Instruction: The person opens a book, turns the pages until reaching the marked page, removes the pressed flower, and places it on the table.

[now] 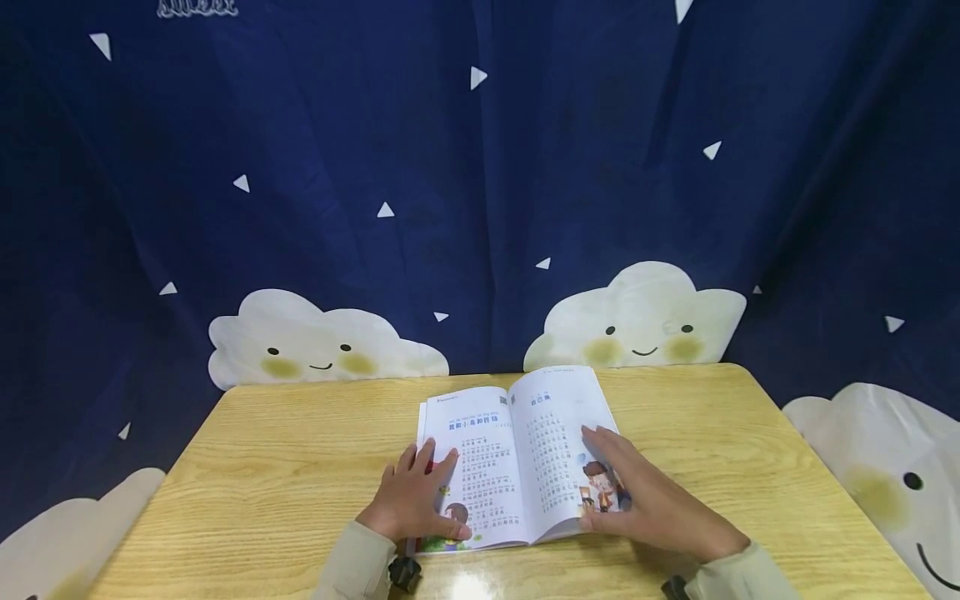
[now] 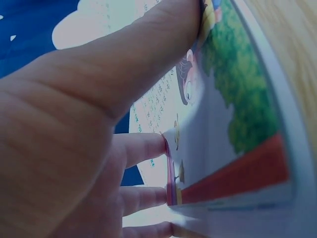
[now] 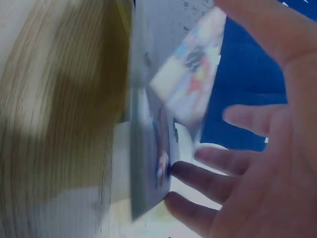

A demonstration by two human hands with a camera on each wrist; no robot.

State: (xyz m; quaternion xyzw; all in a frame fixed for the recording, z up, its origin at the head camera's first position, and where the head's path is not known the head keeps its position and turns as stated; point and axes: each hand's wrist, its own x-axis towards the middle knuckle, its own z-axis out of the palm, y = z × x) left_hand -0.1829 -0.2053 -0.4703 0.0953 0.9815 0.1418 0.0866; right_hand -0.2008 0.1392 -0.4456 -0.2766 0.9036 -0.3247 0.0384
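Observation:
An open picture book [image 1: 553, 458] with printed text and coloured drawings lies on the wooden table. My left hand [image 1: 412, 498] rests on the left page with fingers spread, the thumb near the lower edge. In the left wrist view the thumb lies across the page beside a green and red drawing [image 2: 247, 89]. At the right page's outer edge is my right hand [image 1: 651, 502], thumb low and fingers extended upward. The right wrist view shows a page [image 3: 190, 74] raised near the thumb, while the spread fingers [image 3: 208, 181] reach the book's edge; exact contact is blurred.
The light wooden table [image 1: 300, 467] extends on both sides of the book. Behind it hangs a dark blue curtain [image 1: 337, 125] with white triangles and smiling clouds. Black wrist straps [image 1: 405, 573] show at the sleeves.

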